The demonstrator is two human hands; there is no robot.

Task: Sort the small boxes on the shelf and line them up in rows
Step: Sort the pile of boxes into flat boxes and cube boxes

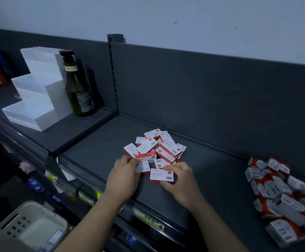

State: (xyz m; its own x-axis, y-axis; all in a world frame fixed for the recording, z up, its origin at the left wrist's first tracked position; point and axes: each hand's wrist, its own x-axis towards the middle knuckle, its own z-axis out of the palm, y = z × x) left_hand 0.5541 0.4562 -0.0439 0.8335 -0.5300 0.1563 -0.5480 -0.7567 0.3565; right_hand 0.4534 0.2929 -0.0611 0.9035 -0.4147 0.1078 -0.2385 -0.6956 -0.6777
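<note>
Dark grey shelf carries a loose heap of staple boxes at its middle and a second heap far right. At the middle heap's near edge, the left hand has its fingers curled onto a 24/6 box, while the right hand pinches a barcode box by its end. Sorting looks barely begun, as no row stands yet. Next, both boxes want turning alike and setting side by side on bare shelf.

White stepped organizer beside green pump bottle (upright); grey basket, perhaps plastic, lower left.
</note>
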